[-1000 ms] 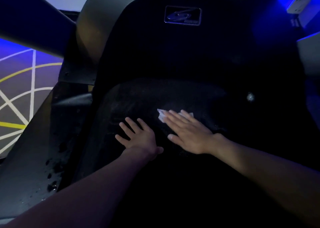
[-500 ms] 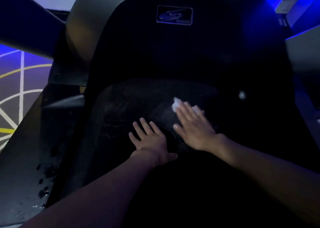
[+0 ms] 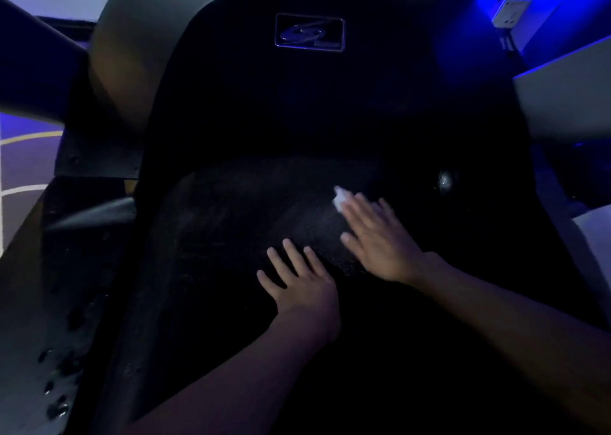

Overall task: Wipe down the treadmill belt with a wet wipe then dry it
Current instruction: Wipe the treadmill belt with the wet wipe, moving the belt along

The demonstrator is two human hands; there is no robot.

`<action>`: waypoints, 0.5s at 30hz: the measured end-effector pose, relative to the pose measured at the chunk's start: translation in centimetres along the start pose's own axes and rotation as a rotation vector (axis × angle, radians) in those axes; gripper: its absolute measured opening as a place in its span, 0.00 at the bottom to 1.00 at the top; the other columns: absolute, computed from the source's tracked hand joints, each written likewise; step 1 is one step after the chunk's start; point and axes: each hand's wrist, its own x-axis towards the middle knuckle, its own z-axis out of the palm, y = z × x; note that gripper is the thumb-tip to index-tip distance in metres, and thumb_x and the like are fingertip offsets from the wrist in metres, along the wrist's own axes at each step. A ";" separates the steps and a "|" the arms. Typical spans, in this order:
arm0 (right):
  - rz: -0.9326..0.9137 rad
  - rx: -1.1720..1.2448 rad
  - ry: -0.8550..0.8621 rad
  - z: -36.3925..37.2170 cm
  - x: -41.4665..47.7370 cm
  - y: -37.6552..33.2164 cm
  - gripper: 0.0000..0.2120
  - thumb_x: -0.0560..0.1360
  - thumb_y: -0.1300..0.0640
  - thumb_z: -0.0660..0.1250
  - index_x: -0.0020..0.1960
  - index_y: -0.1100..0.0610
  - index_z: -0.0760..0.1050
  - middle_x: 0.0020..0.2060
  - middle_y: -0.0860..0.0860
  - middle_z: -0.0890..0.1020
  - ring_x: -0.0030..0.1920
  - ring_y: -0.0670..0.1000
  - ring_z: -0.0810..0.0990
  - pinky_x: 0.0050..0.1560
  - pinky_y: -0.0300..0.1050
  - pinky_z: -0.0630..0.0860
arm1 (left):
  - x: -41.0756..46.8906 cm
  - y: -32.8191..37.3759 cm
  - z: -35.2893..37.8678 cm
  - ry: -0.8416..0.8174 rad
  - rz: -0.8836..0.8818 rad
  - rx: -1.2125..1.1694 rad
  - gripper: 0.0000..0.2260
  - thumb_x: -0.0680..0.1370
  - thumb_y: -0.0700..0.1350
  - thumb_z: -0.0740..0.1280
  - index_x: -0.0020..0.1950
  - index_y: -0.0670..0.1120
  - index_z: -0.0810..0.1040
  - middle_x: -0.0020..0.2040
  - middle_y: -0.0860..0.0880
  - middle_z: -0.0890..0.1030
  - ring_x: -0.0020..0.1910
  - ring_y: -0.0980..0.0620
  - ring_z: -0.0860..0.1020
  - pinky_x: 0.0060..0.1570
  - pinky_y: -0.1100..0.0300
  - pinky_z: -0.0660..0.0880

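Note:
The black treadmill belt (image 3: 218, 223) fills the middle of the dim view. My right hand (image 3: 380, 239) lies flat on it, pressing a white wet wipe (image 3: 340, 199) down; only a corner of the wipe shows past my fingertips. My left hand (image 3: 301, 282) rests flat on the belt just left and nearer, fingers spread, holding nothing. A faint damp sheen marks the belt beside the wipe.
The dark motor cover with a logo badge (image 3: 309, 33) rises beyond the belt. A grey side rail (image 3: 36, 302) with dark spots runs along the left. A small shiny spot (image 3: 445, 180) sits on the right. A wall socket (image 3: 510, 11) is at top right.
My right hand has slid the wipe to the right and slightly away across the belt. My left hand has shifted right along with it.

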 end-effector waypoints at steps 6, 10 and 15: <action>-0.043 0.036 -0.142 0.2 -2.5 -3.4 0.37 0.76 0.35 0.32 0.81 0.52 0.37 0.78 0.46 0.34 0.78 0.46 0.32 0.77 0.52 0.32 | 0.2 0.2 -0.6 -0.051 -0.022 -0.113 0.60 0.68 0.65 0.72 0.75 0.38 0.31 0.70 0.31 0.24 0.69 0.26 0.27 0.65 0.26 0.39; 0.197 0.049 -0.091 0.0 -2.7 -1.4 0.37 0.76 0.36 0.31 0.81 0.52 0.37 0.79 0.47 0.35 0.79 0.47 0.35 0.77 0.53 0.33 | 0.0 0.2 0.2 -0.017 -0.022 -0.091 0.60 0.69 0.63 0.73 0.75 0.38 0.30 0.70 0.30 0.24 0.68 0.25 0.27 0.65 0.25 0.39; -0.128 -0.062 -0.051 1.8 -4.2 -1.0 0.36 0.81 0.36 0.38 0.81 0.58 0.46 0.81 0.53 0.45 0.80 0.54 0.45 0.78 0.56 0.43 | 0.4 0.5 0.7 0.037 -0.038 -0.038 0.59 0.69 0.64 0.72 0.75 0.38 0.31 0.71 0.30 0.27 0.69 0.24 0.29 0.65 0.24 0.42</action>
